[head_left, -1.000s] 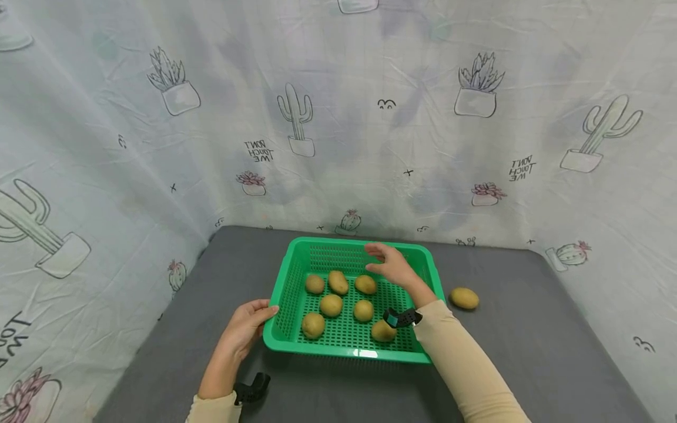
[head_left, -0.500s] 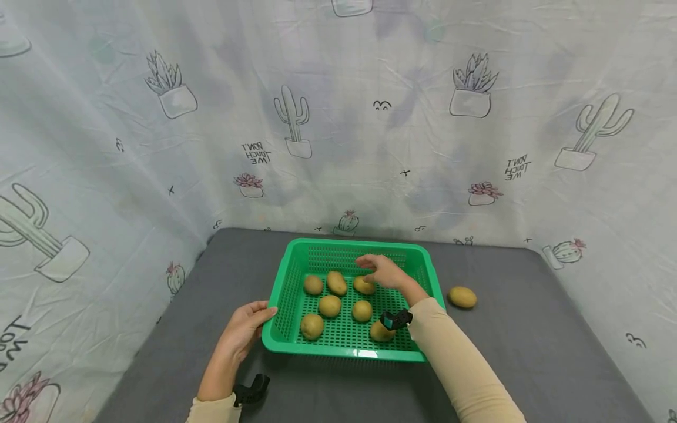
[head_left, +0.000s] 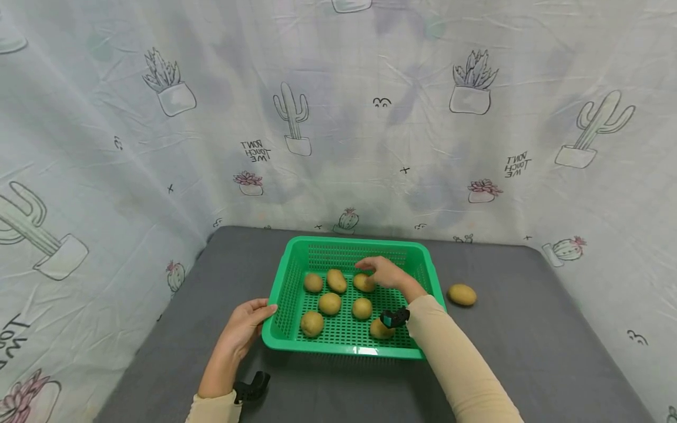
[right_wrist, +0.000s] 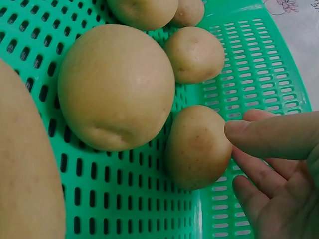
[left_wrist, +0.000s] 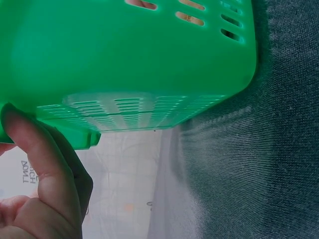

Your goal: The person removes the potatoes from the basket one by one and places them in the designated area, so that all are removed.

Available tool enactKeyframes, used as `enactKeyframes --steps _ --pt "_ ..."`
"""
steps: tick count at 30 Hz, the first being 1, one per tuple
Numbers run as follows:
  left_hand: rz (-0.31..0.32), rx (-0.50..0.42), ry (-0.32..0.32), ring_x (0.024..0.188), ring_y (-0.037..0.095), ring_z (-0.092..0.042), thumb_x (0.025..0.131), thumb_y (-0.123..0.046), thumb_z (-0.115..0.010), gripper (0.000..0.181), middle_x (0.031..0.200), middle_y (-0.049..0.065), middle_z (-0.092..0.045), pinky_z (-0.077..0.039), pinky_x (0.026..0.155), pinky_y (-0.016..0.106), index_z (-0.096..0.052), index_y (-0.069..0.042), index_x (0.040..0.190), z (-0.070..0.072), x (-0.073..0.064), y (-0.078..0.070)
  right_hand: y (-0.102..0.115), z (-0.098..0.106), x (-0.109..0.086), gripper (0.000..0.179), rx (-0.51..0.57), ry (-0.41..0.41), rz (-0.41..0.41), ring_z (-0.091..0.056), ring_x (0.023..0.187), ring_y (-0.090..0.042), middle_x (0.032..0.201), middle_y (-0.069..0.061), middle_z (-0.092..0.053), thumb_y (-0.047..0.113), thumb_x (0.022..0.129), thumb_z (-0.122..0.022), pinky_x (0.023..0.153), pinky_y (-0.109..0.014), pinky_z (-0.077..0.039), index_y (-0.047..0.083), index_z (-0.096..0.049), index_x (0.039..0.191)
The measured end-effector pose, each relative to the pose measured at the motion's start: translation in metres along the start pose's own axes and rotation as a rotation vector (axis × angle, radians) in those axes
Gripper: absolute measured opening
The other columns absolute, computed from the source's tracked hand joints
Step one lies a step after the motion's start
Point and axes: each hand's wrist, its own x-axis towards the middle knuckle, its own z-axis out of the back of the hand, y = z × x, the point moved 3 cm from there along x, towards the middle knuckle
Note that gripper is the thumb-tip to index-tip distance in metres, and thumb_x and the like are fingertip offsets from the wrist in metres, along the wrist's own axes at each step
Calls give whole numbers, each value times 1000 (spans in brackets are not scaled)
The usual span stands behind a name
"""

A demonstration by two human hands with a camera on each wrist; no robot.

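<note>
A green perforated plastic basket [head_left: 344, 351] sits on the dark grey cloth with several potatoes spread over its floor. My left hand [head_left: 244, 326] grips the basket's left rim, thumb on top; in the left wrist view its fingers [left_wrist: 42, 164] lie along the outside of the rim. Over the back of the basket, my right hand [head_left: 388, 274] reaches down beside a potato [head_left: 362, 283]. In the right wrist view the thumb tip is right at that potato's [right_wrist: 198, 147] edge, and the loosely bent fingers lie beyond it, not closed round it.
A single potato [head_left: 462, 295] lies on the grey cloth [head_left: 534, 335] right of the basket. Behind stands a pale curtain [head_left: 344, 135] with plant drawings. Below the right wrist, a potato [head_left: 381, 329] is partly covered by the black wrist strap [head_left: 395, 318].
My right hand has moved left and lower, from over the basket's back right to the potato at the back. My left hand keeps its hold on the rim.
</note>
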Motion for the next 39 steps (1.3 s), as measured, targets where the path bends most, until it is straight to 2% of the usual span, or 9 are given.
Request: enactKeyframes --steps 9,14,24,32,39 --pt "-4 6 4 72 10 -65 95 -14 -57 39 86 2 -66 -53 67 26 -49 14 121 0 1 0 -4 -1 0 55 16 29 -29 -38 135 -34 144 -14 -44 -4 87 -61 101 -50 -40 9 -48 139" --pt "1 -5 -5 69 10 -64 95 -13 -58 37 84 0 -66 -53 65 25 -50 13 119 0 0 1 -6 -3 0 55 -34 42 -21 -41 132 -35 143 -16 -45 -2 86 -63 102 -49 -39 7 -49 138" --pt "-4 7 9 67 8 -62 95 -15 -57 38 83 0 -65 -52 66 26 -49 13 120 1 1 1 -9 -5 5 52 -139 36 12 -51 120 -33 137 -16 -51 -3 86 -62 93 -44 -46 6 -51 136" --pt "-6 14 24 68 7 -62 96 -16 -56 40 84 -1 -65 -53 67 25 -47 13 123 1 3 -1 -8 -7 3 55 -119 42 -48 -52 115 -28 137 -13 -50 -4 87 -60 84 -39 -47 12 -50 138" --pt "1 20 21 69 8 -62 96 -16 -56 41 85 0 -65 -52 68 26 -47 13 123 1 1 0 -9 -9 3 59 -139 37 -54 -49 123 -32 139 -13 -49 -7 83 -63 91 -43 -46 13 -51 137"
